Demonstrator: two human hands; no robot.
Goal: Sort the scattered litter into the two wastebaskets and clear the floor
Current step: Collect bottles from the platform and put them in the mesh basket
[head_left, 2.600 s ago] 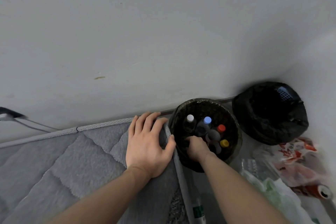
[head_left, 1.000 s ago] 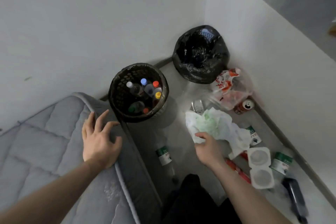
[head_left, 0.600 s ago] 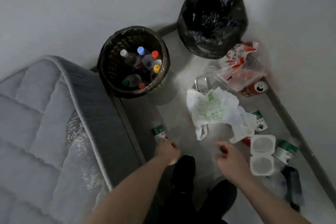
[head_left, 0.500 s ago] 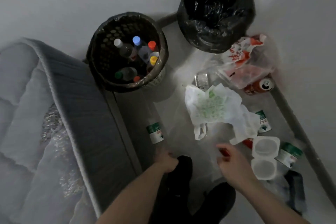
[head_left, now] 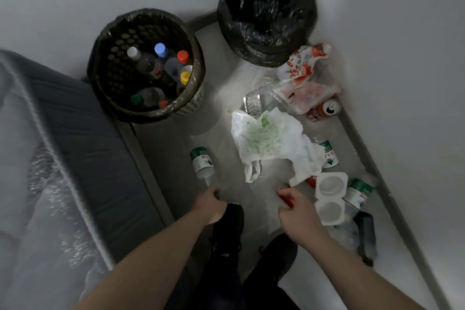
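Observation:
A mesh wastebasket (head_left: 100,58) holding several capped bottles stands by the wall, with a black-bagged wastebasket (head_left: 266,7) in the corner to its right. A clear bottle with a green label (head_left: 202,162) lies on the floor, and my left hand (head_left: 210,205) grips its cap end. My right hand (head_left: 298,211) pinches a red stick-shaped piece (head_left: 286,200) at the edge of a white plastic bag with green print (head_left: 264,138).
More litter lies along the right wall: a red-and-white wrapper (head_left: 302,68), a red can (head_left: 324,109), a crushed clear bottle (head_left: 253,102), a white twin-cup tray (head_left: 329,196), two green-labelled bottles (head_left: 357,191) and a dark object (head_left: 366,231). A grey mattress (head_left: 63,158) fills the left. My dark shoes (head_left: 229,229) stand below the hands.
My right hand left the mesh basket and my left hand left the mattress. Both came down to the floor; the left now holds the bottle's cap end, the right the red piece.

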